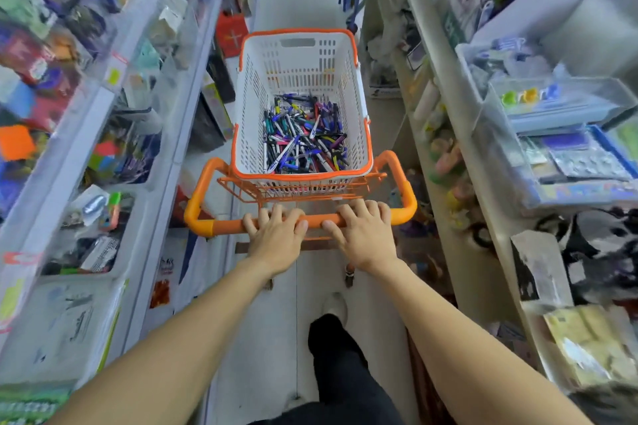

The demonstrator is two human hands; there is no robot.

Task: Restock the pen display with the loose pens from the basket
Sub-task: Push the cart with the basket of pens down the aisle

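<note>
Leftmost, blurred shelves (86,134) of packaged goods fill the frame's left side. Lower centre, the left hand (276,238) curls its fingers over the orange cart handle (228,226), gripping it. Just right, the right hand (364,235) grips the same bar. Above them, mid-frame, the white basket (252,107) sits on the cart, loose pens (303,138) heaped on its floor. More shelves (518,155) line the right side.
</note>
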